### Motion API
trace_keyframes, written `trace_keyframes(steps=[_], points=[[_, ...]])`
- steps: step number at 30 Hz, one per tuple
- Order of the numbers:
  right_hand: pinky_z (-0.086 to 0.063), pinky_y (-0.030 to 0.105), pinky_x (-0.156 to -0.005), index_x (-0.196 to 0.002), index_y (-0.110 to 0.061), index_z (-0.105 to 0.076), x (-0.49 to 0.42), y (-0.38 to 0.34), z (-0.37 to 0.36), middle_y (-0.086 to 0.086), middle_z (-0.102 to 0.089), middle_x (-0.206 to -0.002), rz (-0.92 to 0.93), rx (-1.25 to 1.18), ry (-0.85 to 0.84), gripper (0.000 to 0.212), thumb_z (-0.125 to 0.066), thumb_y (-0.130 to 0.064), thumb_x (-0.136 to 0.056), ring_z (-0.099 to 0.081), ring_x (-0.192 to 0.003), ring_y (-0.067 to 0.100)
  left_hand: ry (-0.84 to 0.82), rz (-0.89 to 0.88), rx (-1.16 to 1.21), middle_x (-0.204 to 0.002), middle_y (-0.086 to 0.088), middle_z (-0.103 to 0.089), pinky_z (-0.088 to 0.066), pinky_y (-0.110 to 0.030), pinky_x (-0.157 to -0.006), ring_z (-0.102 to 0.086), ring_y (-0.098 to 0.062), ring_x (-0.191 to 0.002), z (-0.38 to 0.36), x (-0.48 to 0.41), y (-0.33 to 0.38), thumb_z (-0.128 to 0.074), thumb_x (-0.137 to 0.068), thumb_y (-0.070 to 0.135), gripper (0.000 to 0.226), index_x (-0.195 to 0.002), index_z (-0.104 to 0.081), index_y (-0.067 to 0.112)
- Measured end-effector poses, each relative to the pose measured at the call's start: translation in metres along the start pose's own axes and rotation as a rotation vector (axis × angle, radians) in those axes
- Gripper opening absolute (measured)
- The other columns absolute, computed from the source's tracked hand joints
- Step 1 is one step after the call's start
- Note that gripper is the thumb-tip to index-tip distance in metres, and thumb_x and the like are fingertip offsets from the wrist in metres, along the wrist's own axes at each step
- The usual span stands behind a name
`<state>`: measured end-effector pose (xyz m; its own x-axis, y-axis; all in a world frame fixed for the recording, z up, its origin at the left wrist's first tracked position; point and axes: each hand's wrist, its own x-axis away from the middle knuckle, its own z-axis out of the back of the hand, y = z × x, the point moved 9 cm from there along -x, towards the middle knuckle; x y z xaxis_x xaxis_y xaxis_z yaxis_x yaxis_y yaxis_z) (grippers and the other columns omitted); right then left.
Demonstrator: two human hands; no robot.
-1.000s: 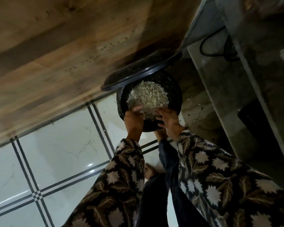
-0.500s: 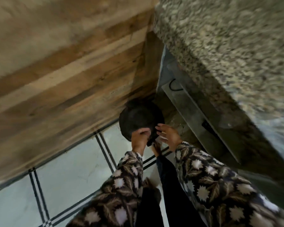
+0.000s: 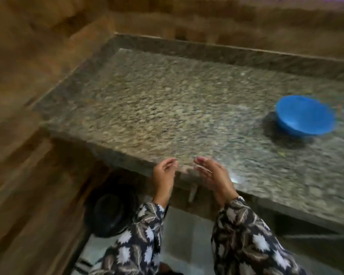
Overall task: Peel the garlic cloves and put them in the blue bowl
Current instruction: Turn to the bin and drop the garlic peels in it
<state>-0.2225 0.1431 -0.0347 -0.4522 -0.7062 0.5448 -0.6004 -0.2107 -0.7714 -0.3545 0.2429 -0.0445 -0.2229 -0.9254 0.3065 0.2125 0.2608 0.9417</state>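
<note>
The blue bowl (image 3: 305,116) stands on the granite countertop (image 3: 167,100), far to the right. No garlic clove shows in this blurred frame, and I see nothing inside the bowl. My left hand (image 3: 164,173) and my right hand (image 3: 213,175) hover side by side over the counter's front edge, well left of the bowl. Their fingers are loosely curled and hold nothing that I can see. Both wrists wear leaf-patterned sleeves.
A black round bin (image 3: 111,211) sits on the floor under the counter's left corner, lid down. Wood-look wall panels (image 3: 28,76) close in on the left and behind. Pale floor tiles (image 3: 187,235) show between my arms.
My hands have left the black bin on the floor, which held peels and now has its lid down. They have risen to the counter's edge, and the view has swung up to the countertop.
</note>
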Motion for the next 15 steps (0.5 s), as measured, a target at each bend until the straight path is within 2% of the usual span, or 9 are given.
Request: trace_keyframes(steps=[2, 5, 8, 11, 13, 15], points=[[-0.051, 0.023, -0.070, -0.092, -0.015, -0.065, 0.006, -0.033, 0.064, -0.003, -0.070, -0.090, 0.060, -0.030, 0.092, 0.016, -0.050, -0.020, -0.092, -0.065, -0.079, 0.010, -0.161, -0.098, -0.120, -0.099, -0.010, -0.068, -0.050, -0.026, -0.082, -0.062, -0.018, -0.089, -0.082, 0.014, 0.026, -0.060, -0.086, 0.000, 0.019, -0.105, -0.067, 0.001], [-0.050, 0.021, -0.068, -0.091, -0.014, -0.064, 0.014, -0.072, 0.159, 0.000, -0.068, -0.093, 0.129, -0.066, 0.193, 0.015, -0.049, -0.018, -0.093, -0.064, -0.080, 0.011, -0.356, -0.227, -0.271, -0.102, -0.006, -0.070, -0.048, -0.013, -0.080, -0.065, -0.015, -0.094, -0.198, 0.039, 0.046, -0.063, -0.085, 0.004, 0.022, -0.106, -0.068, 0.004], [-0.050, 0.025, -0.068, -0.087, -0.013, -0.062, 0.019, -0.102, 0.245, 0.005, -0.065, -0.093, 0.165, -0.055, 0.293, 0.015, -0.048, -0.013, -0.093, -0.061, -0.076, 0.012, -0.378, -0.317, -0.426, -0.102, -0.009, -0.070, -0.047, -0.022, -0.083, -0.065, -0.021, -0.095, -0.282, 0.056, 0.055, -0.065, -0.085, 0.011, 0.022, -0.107, -0.069, 0.005], [-0.050, 0.026, -0.064, -0.090, -0.004, -0.061, 0.023, -0.130, 0.322, 0.013, -0.063, -0.097, 0.223, -0.027, 0.422, 0.015, -0.047, -0.008, -0.094, -0.060, -0.080, 0.021, -0.336, -0.487, -0.760, -0.108, -0.016, -0.062, -0.040, -0.033, -0.088, -0.056, -0.029, -0.103, -0.341, 0.065, 0.054, -0.058, -0.090, 0.018, 0.025, -0.110, -0.065, 0.005], [-0.049, 0.021, -0.064, -0.097, 0.003, -0.063, 0.028, -0.153, 0.365, 0.017, -0.064, -0.100, 0.317, 0.097, 0.553, 0.016, -0.049, -0.004, -0.093, -0.059, -0.089, 0.024, -0.326, -0.541, -0.948, -0.109, -0.018, -0.059, -0.037, -0.036, -0.088, -0.053, -0.031, -0.106, -0.360, 0.066, 0.054, -0.054, -0.091, 0.016, 0.023, -0.109, -0.065, 0.005], [-0.046, 0.021, -0.071, -0.102, 0.001, -0.065, 0.035, -0.173, 0.396, 0.017, -0.066, -0.104, 0.392, 0.297, 0.698, 0.017, -0.052, -0.004, -0.091, -0.058, -0.091, 0.020, -0.292, -0.509, -0.951, -0.105, -0.015, -0.065, -0.040, -0.032, -0.085, -0.059, -0.029, -0.101, -0.364, 0.066, 0.062, -0.057, -0.088, 0.009, 0.021, -0.104, -0.070, 0.007]])
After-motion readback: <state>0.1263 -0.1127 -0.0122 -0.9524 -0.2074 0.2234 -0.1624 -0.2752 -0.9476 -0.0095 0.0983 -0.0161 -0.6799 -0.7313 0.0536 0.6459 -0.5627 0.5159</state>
